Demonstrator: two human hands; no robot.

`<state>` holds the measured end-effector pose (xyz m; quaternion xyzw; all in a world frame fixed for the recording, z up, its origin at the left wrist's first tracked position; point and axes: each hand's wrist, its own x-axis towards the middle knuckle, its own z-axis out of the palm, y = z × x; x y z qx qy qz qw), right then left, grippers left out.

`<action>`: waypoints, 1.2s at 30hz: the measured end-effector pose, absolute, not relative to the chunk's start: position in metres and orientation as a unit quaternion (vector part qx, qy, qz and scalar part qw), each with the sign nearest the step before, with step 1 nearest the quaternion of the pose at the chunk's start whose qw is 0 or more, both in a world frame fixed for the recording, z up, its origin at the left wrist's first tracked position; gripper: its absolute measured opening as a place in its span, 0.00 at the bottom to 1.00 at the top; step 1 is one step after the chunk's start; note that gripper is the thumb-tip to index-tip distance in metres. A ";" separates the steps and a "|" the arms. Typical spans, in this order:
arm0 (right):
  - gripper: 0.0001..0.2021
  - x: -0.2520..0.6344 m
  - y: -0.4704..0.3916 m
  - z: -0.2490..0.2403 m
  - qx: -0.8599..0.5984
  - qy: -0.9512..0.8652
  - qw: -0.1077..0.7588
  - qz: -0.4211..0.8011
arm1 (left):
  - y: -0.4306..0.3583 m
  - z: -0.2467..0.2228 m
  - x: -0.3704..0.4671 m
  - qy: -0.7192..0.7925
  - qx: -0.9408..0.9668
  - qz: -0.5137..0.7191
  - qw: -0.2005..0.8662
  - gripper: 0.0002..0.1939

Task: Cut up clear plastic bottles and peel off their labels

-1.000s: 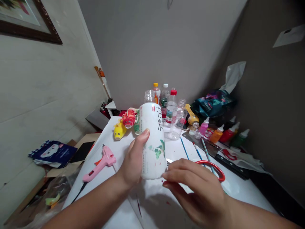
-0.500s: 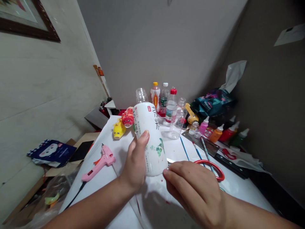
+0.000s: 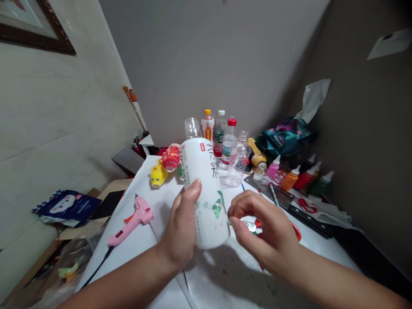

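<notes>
A plastic bottle in a white sleeve, printed with dark characters and green leaves, tilts over the table. Its clear threaded neck shows at the top. My left hand is closed around its left side, thumb across the front. Close to the bottle's lower right edge, my right hand has thumb and forefinger pinched together. Anything between those fingertips is too small to make out. Behind the right hand, a pair of red-handled scissors is partly hidden.
A pink glue gun lies on the left of the white-covered table. Yellow and red bottle figures stand behind it. Clear bottles stand at the back. A black-handled knife and paint bottles are right.
The bottle has come slightly down and nearer, still in my left hand. My right hand has moved up along its right edge and turned, showing the thumb and forefinger.
</notes>
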<state>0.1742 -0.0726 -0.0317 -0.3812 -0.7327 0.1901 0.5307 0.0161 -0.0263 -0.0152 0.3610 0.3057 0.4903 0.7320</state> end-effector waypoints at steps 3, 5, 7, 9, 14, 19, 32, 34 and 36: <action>0.25 0.172 -0.070 -0.034 -0.368 -0.689 0.504 0.369 | -0.025 -0.006 0.018 0.319 0.368 0.542 0.685 0.23; 0.38 0.169 -0.068 -0.039 -0.344 -0.688 0.499 0.401 | -0.025 -0.004 0.018 0.321 0.382 0.547 0.672 0.24; 0.38 0.166 -0.065 -0.045 -0.330 -0.676 0.531 0.390 | -0.026 -0.005 0.016 0.332 0.414 0.533 0.659 0.26; 0.36 0.164 -0.063 -0.048 -0.322 -0.664 0.566 0.367 | -0.027 -0.007 0.013 0.341 0.454 0.518 0.640 0.27; 0.41 0.163 -0.065 -0.045 -0.301 -0.680 0.581 0.330 | -0.032 -0.002 0.008 0.357 0.537 0.482 0.592 0.29; 0.45 0.166 -0.076 -0.035 -0.339 -0.706 0.556 0.276 | -0.035 0.003 0.005 0.392 0.624 0.438 0.515 0.34; 0.31 0.181 -0.073 -0.018 -0.419 -0.693 0.558 0.179 | -0.046 0.021 -0.004 0.432 0.832 0.136 0.321 0.29; 0.30 0.184 -0.074 -0.018 -0.422 -0.728 0.523 0.133 | -0.048 0.018 -0.005 0.429 0.836 0.129 0.317 0.29; 0.30 0.186 -0.076 -0.018 -0.418 -0.758 0.488 0.114 | -0.049 0.014 -0.007 0.437 0.835 0.112 0.314 0.29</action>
